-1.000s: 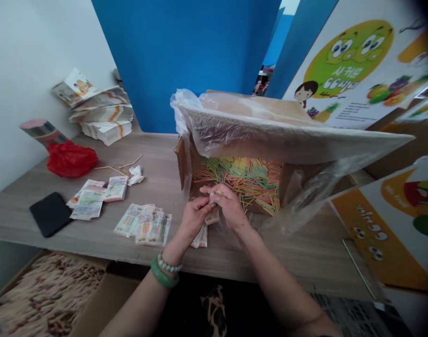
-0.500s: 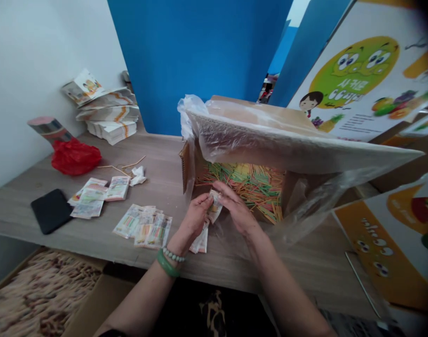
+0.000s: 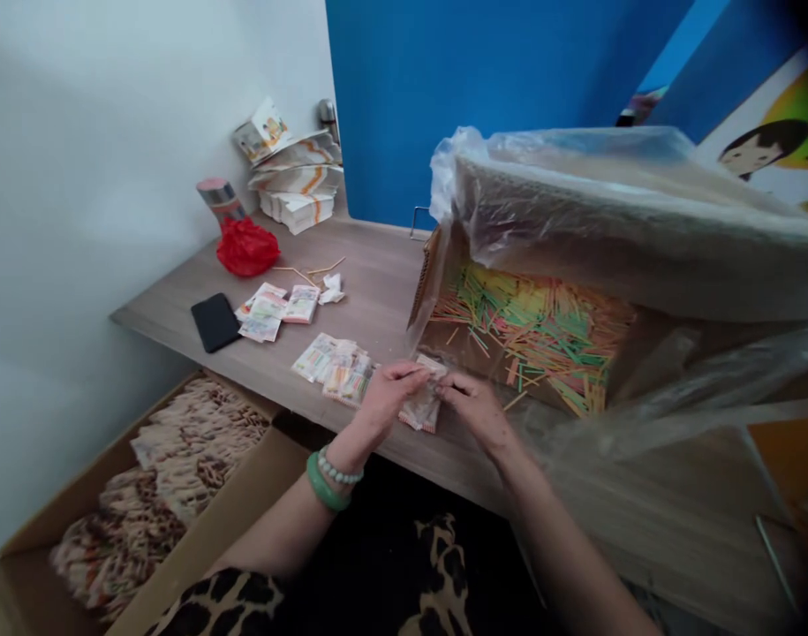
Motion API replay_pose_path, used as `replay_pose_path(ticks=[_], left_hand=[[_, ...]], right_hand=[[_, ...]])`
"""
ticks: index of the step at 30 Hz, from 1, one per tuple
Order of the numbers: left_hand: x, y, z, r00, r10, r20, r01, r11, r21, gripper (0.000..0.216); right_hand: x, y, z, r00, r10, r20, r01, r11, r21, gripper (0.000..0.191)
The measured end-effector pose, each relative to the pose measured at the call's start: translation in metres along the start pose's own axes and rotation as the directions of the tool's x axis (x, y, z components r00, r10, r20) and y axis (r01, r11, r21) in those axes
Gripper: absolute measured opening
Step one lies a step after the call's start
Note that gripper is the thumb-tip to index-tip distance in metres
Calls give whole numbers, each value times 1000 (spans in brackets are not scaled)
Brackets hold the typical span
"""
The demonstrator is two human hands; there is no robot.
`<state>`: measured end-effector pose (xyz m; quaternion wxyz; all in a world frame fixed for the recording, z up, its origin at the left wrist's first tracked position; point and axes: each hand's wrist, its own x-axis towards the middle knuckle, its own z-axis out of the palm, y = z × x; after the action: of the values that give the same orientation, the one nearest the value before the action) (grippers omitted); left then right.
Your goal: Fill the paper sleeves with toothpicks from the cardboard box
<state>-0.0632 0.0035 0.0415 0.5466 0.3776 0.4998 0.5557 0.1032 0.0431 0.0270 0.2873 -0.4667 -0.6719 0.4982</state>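
"What's changed, left to right?"

"Our left hand (image 3: 385,399) has its fingers nearly together at the packet (image 3: 418,410) between our grips; our right hand (image 3: 479,412), outstretched before, now curls in, so both attend its upper end."

"What can't we make out?"

"Whether either grip has hold; the contact's blurred."

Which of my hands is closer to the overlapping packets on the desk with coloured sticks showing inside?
Left. Your left hand is just right of those packets; your right hand is farther right, in front of the open box.
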Motion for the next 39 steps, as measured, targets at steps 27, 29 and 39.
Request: replay_pose_path(ticks=[27,29,39], left_hand=[[10,-26,-15,977,213,-24,-133,691,711,31],[21,-28,-9,987,161,9,-132,776,616,15],[34,-32,-1,997,-52,57,48,996,69,24]], right_hand=[[-7,10,20,969,147,-199,-199,940,-278,30],[-7,10,13,984,121,-133,-152,953,-263,29],[62,-15,-40,973,-23,-228,-128,774,-621,24]])
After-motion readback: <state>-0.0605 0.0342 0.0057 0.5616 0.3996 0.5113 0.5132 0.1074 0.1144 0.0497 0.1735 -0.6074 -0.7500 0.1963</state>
